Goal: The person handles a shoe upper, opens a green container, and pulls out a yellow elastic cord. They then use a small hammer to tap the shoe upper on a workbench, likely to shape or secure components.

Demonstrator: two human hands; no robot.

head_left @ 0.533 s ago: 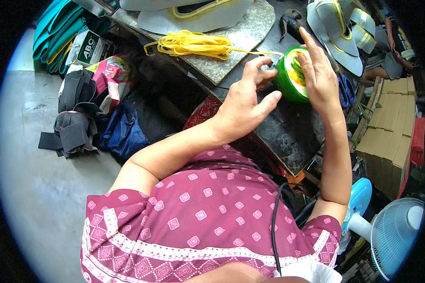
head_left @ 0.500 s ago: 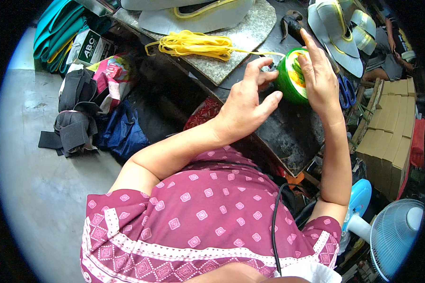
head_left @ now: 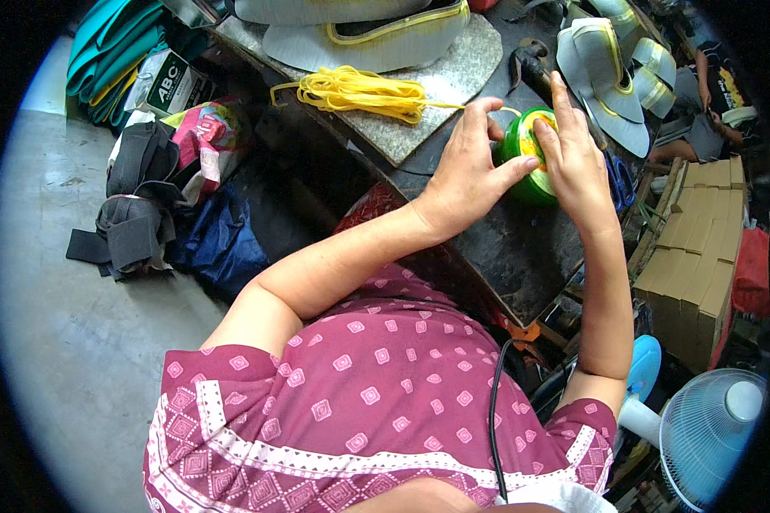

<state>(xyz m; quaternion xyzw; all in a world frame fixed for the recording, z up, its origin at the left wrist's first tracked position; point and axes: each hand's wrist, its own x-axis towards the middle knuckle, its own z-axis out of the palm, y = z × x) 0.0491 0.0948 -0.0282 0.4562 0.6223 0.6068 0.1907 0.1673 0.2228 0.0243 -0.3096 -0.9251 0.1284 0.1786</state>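
On the dark tabletop in front of me, a round green tub [head_left: 536, 190] with a yellow and white top sits between my hands. My left hand [head_left: 469, 171] grips its left side, fingers bent behind it and thumb across the near edge of the top. My right hand [head_left: 578, 167] clasps the opposite side, thumb over the top and forefinger stretched away from me. Parts of the tub are covered by my fingers. A bundle of yellow cord [head_left: 364, 91] lies beyond my left hand, one strand running to the tub.
The cord rests on a speckled stone slab [head_left: 470, 60] with grey, yellow-edged shoe pieces [head_left: 359, 47]. A hammer [head_left: 535, 64] and blue-handled scissors [head_left: 622, 181] lie near my right hand. Stacked cardboard [head_left: 697, 231] and a fan [head_left: 714, 432] stand right; another person sits far right.
My left hand has closed in on the tub, and its thumb now touches the top. My right thumb has come down over the top. The whole view has shifted slightly.
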